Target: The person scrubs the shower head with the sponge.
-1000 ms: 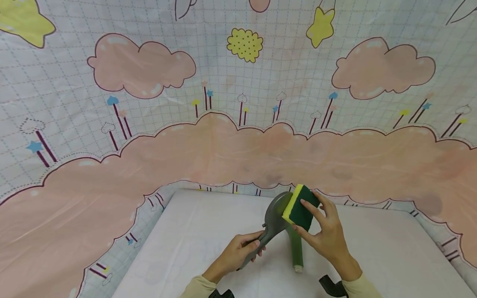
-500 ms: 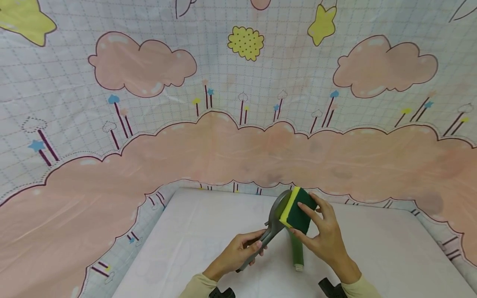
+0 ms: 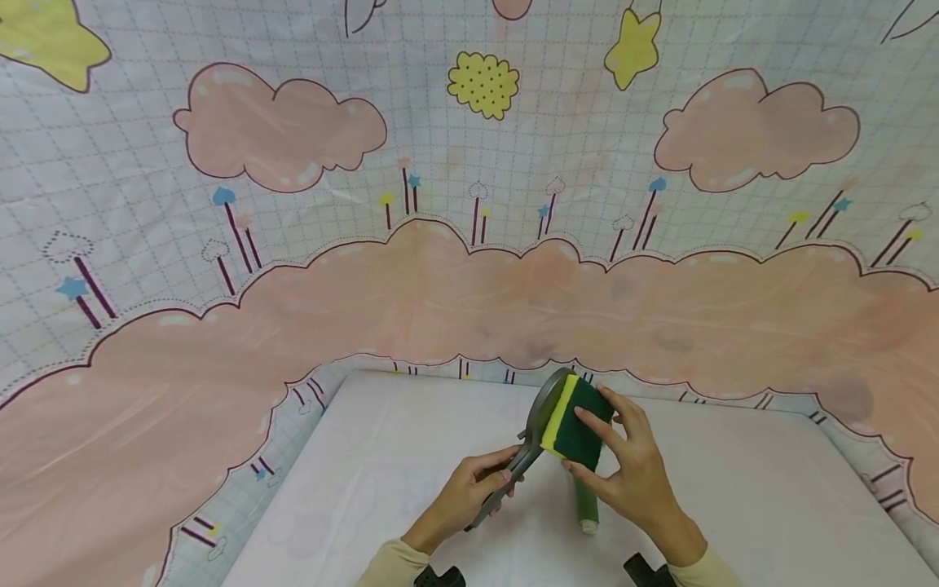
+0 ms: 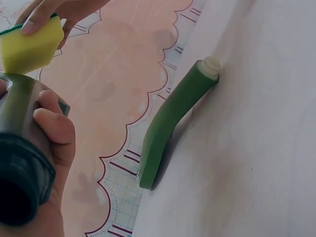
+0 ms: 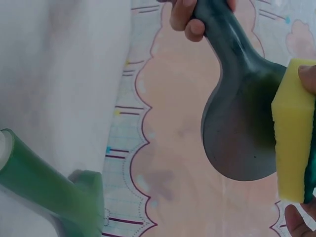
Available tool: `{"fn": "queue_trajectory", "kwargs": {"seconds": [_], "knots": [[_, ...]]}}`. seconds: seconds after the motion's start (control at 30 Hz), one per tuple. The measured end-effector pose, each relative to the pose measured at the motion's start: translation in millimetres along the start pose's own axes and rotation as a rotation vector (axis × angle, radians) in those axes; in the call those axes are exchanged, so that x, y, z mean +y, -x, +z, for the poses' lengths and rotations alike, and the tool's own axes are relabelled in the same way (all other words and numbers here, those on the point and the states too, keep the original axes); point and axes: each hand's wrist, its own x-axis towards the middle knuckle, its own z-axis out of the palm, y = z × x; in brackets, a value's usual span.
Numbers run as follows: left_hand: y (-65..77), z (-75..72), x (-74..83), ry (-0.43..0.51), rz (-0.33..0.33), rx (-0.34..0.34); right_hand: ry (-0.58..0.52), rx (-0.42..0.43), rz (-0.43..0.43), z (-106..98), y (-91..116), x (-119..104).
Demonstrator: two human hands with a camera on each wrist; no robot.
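In the head view my left hand grips the handle of a dark grey handheld shower head, held tilted above the table. Its round, smooth face shows in the right wrist view, and the hollow handle end in the left wrist view. My right hand pinches a yellow sponge with a dark green scouring side between thumb and fingers. The sponge's yellow side is against the shower head's face. Behind the sponge, a bent green tube-like thing with a cream end lies on the table, partly hidden in the head view.
A white-topped table spreads under both hands. Around its far and side edges hangs a cloth printed with clouds and stars. Black wrist straps show at the bottom of the head view.
My right hand and the sponge have shifted left and slightly down against the shower head. The shower head has turned a little more edge-on. The green thing stays put.
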Motion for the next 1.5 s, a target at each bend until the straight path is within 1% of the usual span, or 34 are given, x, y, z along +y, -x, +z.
{"fn": "queue_trajectory", "kwargs": {"seconds": [0.2,0.33,0.43,0.53,0.73,0.83,1.1,1.33,1.43,1.5], "knots": [[0.3,-0.8,2.7,0.005,-0.010,0.005,0.006,0.024,-0.026,-0.8,-2.0,1.8],[-0.3,-1.7,0.3,-0.015,-0.009,0.003,0.000,0.030,-0.025,-2.9,-4.0,3.9],[-0.2,-2.5,-2.4,-0.030,0.004,0.002,0.007,0.038,-0.018,-5.1,-5.6,5.9],[-0.1,-3.0,-4.2,-0.045,0.029,0.006,0.003,0.047,-0.013,-7.2,-7.3,8.3],[-0.5,-4.3,-5.4,-0.042,0.122,0.026,-0.029,0.056,-0.015,-7.7,-9.0,13.7],[-0.6,-5.0,-6.1,-0.038,0.143,0.033,-0.029,0.047,-0.010,-7.9,-9.0,13.7],[-2.4,-5.4,-7.7,-0.033,0.151,0.062,-0.033,0.006,-0.019,-7.9,-6.7,6.8],[-2.6,-4.7,-7.9,-0.044,0.145,0.103,-0.021,0.003,-0.047,-5.7,-3.7,1.0],[-2.9,-4.6,-8.0,-0.067,0.140,0.131,-0.009,-0.003,-0.056,-5.1,-2.8,-2.0],[-3.2,-4.2,-7.4,-0.107,0.133,0.158,-0.003,-0.007,-0.062,-4.6,-1.9,-3.1]]}}
